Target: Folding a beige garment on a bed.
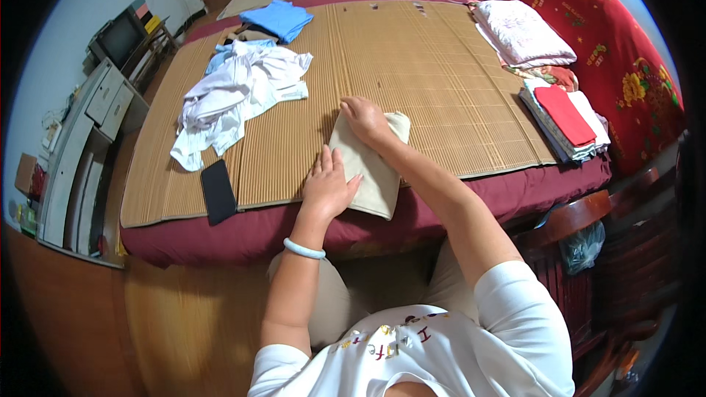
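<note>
A folded beige cloth garment [375, 187] lies at the front edge of the bed, its near end reaching past the mat's rim. My left hand [328, 182] rests along its left side, fingers extended and slightly apart, a pale bangle on the wrist. Over the garment's far end lies my right hand [365, 121], its fingers bent downward; whether they pinch the fabric is hidden. Beneath is a brown bamboo sleeping mat [419, 77]. Left of my left hand, a black smartphone [218, 193] lies at the mat's edge.
Rumpled white clothes [242, 85] and folded blue clothing [278, 19] lie on the left. At right are a stack of folded clothes with a red piece [565, 116] and a folded white quilt [521, 33]. A wooden chair [573, 212] stands near the bed's right corner.
</note>
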The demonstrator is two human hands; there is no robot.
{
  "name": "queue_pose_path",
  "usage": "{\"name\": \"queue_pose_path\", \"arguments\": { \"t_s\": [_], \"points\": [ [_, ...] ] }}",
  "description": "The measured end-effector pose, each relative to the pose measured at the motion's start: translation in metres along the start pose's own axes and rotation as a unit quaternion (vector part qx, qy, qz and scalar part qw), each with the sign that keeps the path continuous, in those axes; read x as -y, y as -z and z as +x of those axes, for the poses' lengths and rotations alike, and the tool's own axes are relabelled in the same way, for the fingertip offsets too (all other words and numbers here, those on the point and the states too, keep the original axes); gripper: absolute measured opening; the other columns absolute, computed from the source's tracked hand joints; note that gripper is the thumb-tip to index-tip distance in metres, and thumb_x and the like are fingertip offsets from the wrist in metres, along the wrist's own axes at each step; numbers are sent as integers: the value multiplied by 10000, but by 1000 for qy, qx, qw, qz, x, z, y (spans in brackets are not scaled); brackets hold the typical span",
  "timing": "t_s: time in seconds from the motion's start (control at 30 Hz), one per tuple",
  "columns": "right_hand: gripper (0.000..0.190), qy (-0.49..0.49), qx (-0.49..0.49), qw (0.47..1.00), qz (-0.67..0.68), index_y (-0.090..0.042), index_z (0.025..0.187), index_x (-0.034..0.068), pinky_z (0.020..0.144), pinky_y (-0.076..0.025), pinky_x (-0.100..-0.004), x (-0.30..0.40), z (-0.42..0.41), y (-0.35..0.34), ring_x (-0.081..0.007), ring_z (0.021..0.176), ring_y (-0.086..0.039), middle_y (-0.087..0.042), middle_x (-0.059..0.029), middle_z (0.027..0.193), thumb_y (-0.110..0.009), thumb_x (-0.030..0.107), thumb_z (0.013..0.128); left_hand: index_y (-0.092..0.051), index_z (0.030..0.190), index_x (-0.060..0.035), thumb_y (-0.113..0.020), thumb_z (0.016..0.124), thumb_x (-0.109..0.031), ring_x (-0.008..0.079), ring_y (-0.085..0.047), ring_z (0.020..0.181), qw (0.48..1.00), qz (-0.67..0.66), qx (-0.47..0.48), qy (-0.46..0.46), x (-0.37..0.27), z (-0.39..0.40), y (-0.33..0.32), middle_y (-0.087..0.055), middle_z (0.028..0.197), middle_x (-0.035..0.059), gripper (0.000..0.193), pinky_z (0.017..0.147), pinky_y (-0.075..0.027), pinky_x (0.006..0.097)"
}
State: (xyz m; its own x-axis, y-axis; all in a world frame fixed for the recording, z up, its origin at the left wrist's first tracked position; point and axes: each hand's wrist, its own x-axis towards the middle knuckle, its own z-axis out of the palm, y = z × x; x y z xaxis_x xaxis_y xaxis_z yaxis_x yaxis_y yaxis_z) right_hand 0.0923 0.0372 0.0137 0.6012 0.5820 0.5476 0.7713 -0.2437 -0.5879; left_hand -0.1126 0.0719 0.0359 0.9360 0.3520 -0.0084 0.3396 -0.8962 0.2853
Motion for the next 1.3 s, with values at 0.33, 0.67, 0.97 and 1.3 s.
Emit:
{"name": "queue_pose_path", "arguments": {
  "t_s": [0.33, 0.67, 0.97, 1.3],
  "points": [
    [642, 201, 263, 942, -49, -413, 1485, 37, 1201, -231, -518, 49, -94, 55, -343, 1454, -344, -408, -200, 1533, -451, 468, 1010, -195, 1556, 42, -511, 949, -526, 397, -276, 1480, 999, 13, 36, -12, 18, -6, 3, -186, 1613, 291, 890, 1209, -233, 483],
    [714, -90, 257, 930, -247, -335, 1547, 68, 1233, -97, -548, -39, -22, 81, -287, 1519, -222, -310, -146, 1612, -310, 552, 1024, -190, 1550, 58, -462, 964, -601, 418, -296, 1464, 999, 19, 35, 8, 9, 0, 4, -199, 1603, 302, 922, 1201, -246, 496],
    [700, 164, 259, 946, -110, -338, 1544, 75, 1237, -114, -514, 34, -54, 28, -304, 1515, -231, -314, -165, 1605, -401, 526, 1012, -245, 1533, 56, -499, 956, -577, 430, -321, 1447, 999, 28, 42, 21, 15, -8, 8, -230, 1589, 309, 893, 1188, -267, 500],
    [661, -72, 212, 960, -170, -443, 1479, 76, 1187, -225, -556, 0, 15, -4, -306, 1430, -387, -468, -160, 1497, -330, 535, 1017, -219, 1550, 37, -495, 954, -598, 429, -343, 1438, 999, 19, 28, 20, 9, -5, 5, -222, 1599, 296, 914, 1184, -278, 495]
  ]
}}
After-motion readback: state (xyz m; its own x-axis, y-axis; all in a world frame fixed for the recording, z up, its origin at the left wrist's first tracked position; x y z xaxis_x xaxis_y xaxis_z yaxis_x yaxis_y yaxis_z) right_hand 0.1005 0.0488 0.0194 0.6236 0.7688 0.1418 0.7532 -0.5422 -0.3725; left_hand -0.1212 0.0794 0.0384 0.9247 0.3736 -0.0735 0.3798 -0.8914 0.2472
